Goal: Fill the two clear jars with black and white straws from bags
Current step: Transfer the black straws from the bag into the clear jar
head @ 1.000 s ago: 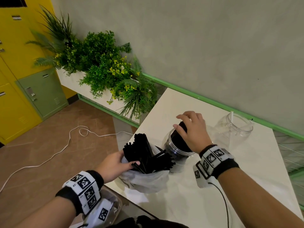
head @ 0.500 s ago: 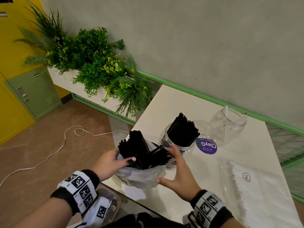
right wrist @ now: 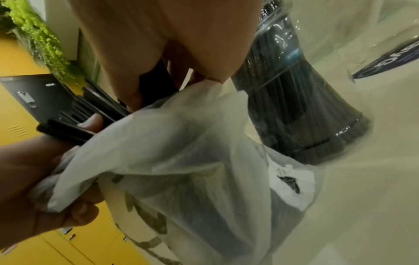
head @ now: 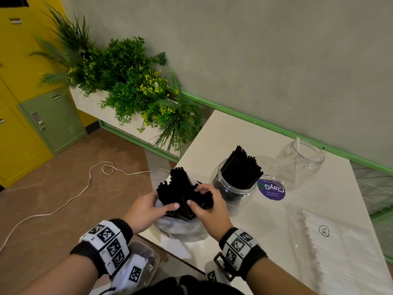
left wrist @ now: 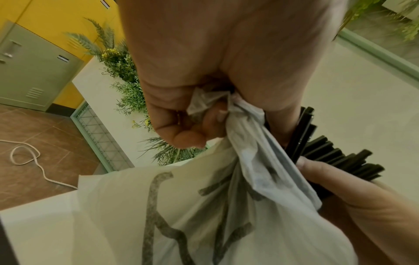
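Observation:
A white plastic bag [head: 180,229] stands at the table's near left corner with black straws [head: 179,187] sticking out of its top. My left hand [head: 150,206] grips the bag's bunched rim [left wrist: 205,102], its thumb lying against the straws. Fingers and thumb of my right hand [head: 207,204] are curled round a bunch of those straws [right wrist: 156,84]. Just right of the bag, a clear jar [head: 232,191] is packed with black straws. Farther right, a second clear jar [head: 302,161] holds one white straw [head: 297,143].
A clear bag of white straws [head: 340,250] lies flat at the table's right. A purple round lid [head: 271,189] lies between the jars. Plants [head: 131,86] fill a planter left of the table, and a white cable [head: 63,205] runs over the floor.
My right hand left the black-straw jar, came back to the bag and closed round a bunch of straws. The left hand stayed on the bag's rim.

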`<state>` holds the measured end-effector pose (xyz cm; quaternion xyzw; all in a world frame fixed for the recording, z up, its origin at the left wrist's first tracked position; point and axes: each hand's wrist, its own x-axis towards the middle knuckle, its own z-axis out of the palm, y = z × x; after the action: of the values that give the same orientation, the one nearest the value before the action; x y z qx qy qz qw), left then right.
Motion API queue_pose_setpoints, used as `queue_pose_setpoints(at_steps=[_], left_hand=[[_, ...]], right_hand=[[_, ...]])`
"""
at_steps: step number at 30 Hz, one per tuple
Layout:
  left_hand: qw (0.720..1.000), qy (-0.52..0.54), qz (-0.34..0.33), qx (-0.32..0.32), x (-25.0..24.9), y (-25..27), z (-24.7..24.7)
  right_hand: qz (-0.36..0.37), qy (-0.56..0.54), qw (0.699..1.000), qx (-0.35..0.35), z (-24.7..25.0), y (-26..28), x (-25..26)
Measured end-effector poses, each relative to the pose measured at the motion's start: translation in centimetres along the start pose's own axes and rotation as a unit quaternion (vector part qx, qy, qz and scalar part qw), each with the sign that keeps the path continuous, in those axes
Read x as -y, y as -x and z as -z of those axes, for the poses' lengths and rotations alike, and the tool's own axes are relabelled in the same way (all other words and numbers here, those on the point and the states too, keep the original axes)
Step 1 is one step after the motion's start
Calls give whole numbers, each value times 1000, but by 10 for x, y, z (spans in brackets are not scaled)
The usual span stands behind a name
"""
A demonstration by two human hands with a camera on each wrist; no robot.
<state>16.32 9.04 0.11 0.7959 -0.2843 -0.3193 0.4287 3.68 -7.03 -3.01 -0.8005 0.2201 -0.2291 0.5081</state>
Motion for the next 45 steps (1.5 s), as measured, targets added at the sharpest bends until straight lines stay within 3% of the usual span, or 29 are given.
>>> queue_pose_setpoints(at_steps=[5, 14, 31, 40, 45], left_hand=[[1000, -3, -7, 7, 0, -1, 0], [1000, -15, -14, 8, 0, -2, 1], [1000, -18, -25, 3, -1, -5, 0], [1000, -18, -21, 3, -5, -2, -1], [999, -24, -22, -3, -9, 1, 0]], right_hand=[[-32, -19, 999, -1, 2, -10, 1], [-23, -26, 999, -19, 10, -14, 16], [25, -250, 966, -67, 66, -37, 99], [79, -178, 979, -63, 61, -46, 114], [98, -211, 969, -86, 78, -55, 128]])
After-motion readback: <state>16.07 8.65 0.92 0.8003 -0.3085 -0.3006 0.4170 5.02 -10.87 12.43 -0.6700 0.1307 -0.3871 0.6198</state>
